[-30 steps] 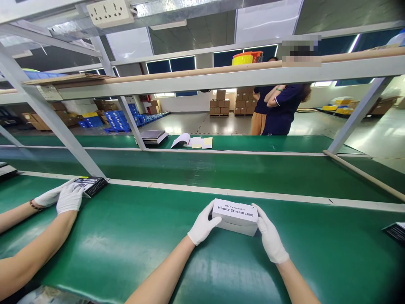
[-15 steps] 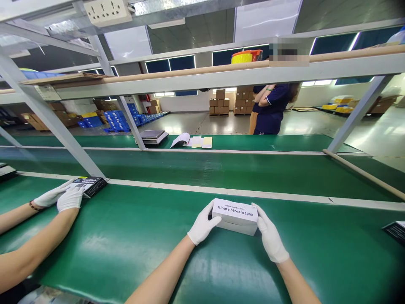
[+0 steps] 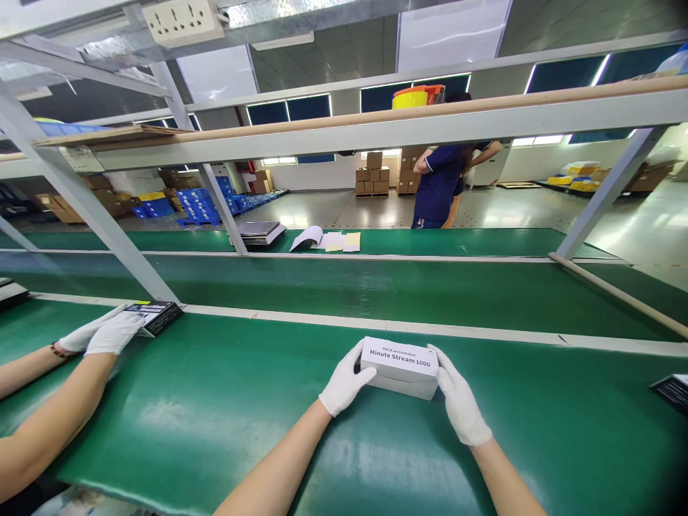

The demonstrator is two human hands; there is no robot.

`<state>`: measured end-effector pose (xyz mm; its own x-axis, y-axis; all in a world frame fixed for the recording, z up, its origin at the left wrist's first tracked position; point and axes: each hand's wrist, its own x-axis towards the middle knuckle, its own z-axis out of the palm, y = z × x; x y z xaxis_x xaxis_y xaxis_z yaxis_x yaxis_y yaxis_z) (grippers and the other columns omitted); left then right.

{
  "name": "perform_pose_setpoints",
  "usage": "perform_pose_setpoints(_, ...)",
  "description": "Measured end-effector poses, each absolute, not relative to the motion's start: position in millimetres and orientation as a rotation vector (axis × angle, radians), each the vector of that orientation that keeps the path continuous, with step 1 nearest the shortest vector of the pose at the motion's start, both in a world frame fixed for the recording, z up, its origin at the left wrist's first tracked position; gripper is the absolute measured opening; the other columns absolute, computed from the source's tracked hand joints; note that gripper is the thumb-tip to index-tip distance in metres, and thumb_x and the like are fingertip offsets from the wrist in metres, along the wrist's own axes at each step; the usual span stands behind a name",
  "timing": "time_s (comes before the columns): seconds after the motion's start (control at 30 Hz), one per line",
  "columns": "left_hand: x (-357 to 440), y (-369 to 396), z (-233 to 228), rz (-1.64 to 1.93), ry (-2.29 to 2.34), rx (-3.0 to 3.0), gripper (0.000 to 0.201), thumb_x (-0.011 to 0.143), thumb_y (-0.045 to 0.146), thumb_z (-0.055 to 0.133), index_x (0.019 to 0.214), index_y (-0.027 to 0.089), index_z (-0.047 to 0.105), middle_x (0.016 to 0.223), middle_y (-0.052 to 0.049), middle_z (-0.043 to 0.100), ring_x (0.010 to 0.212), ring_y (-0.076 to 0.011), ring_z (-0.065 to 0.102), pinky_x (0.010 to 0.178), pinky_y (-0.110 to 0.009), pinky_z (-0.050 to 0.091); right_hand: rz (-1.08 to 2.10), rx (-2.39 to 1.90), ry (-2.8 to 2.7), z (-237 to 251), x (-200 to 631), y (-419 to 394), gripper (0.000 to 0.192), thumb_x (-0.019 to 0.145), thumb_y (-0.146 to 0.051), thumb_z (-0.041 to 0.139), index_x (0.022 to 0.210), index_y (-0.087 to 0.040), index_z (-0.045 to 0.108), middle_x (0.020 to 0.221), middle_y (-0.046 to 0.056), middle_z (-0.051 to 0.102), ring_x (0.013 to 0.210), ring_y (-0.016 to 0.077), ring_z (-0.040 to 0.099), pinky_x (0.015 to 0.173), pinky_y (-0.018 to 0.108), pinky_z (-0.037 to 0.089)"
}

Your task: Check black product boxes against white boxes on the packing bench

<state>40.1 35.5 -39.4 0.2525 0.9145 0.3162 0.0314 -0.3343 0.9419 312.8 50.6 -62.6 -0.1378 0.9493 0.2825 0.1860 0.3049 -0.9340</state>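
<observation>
A white cardboard box [image 3: 400, 365] printed "ORCA wavemaker Minute Stream 1000" rests on the green work surface [image 3: 258, 408] in front of me. My left hand [image 3: 347, 380], in a white glove, grips its left end, thumb across the front face and fingers behind. On the opposite end, my right hand [image 3: 461, 400], also gloved in white, presses along the side with its fingers near the top corner. Both hands hold the box between them, and its underside is hidden.
At the left, a co-worker's gloved hands [image 3: 110, 333] touch a black printed box [image 3: 155, 315]. Another black box [image 3: 671, 390] lies at the right edge. A white rail [image 3: 322, 322] runs behind my box. Papers [image 3: 336, 241] lie on the far bench. A person [image 3: 438, 183] stands beyond.
My hands and the white box have stayed in place. The co-worker's nearer hand has shifted slightly left on the black box. People in the background have turned and shifted.
</observation>
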Motion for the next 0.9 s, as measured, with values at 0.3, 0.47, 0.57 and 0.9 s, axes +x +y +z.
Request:
perform_pose_setpoints(0.3, 40, 35, -41, 1.21, 0.907, 1.618, 0.066, 0.094, 0.039, 0.062, 0.152, 0.023, 0.036, 0.151, -0.005, 0.041, 0.14, -0.0219, 0.038, 0.118, -0.034, 0.031, 0.937, -1.067, -1.573, -64, 314, 52, 0.06, 0.1, -0.063, 0.043, 0.148, -0.027, 0.042, 0.151, 0.002, 0.039, 0.141, 0.023, 0.034, 0.122, 0.042, 0.024)
perform_pose_setpoints(0.47, 40, 35, -42, 1.212, 0.933, 1.619, 0.072, 0.092, 0.041, 0.063, 0.154, 0.021, 0.033, 0.153, -0.008, 0.037, 0.141, -0.0238, 0.036, 0.119, -0.037, 0.029, 0.916, -1.065, -1.587, -67, 315, 51, 0.058, 0.101, -0.062, 0.042, 0.149, -0.029, 0.041, 0.152, 0.001, 0.039, 0.141, 0.0234, 0.033, 0.122, 0.044, 0.023)
perform_pose_setpoints(0.57, 38, 36, -41, 1.217, 0.941, 1.627, 0.073, 0.092, 0.042, 0.063, 0.154, 0.019, 0.033, 0.152, -0.009, 0.038, 0.142, -0.0254, 0.036, 0.12, -0.039, 0.028, 0.915, -1.054, -1.594, -67, 313, 50, 0.062, 0.099, -0.063, 0.043, 0.151, -0.029, 0.037, 0.152, 0.003, 0.037, 0.141, 0.0252, 0.033, 0.121, 0.047, 0.023)
perform_pose_setpoints(0.9, 59, 5, -40, 1.136, 1.457, 1.682, 0.089, 0.092, 0.048, 0.058, 0.16, 0.011, 0.013, 0.162, -0.01, 0.014, 0.15, -0.0231, 0.015, 0.125, -0.038, 0.014, 0.914, -1.089, -1.593, -64, 312, 47, 0.067, 0.097, -0.059, 0.05, 0.153, -0.025, 0.035, 0.153, 0.005, 0.036, 0.142, 0.027, 0.032, 0.121, 0.047, 0.025)
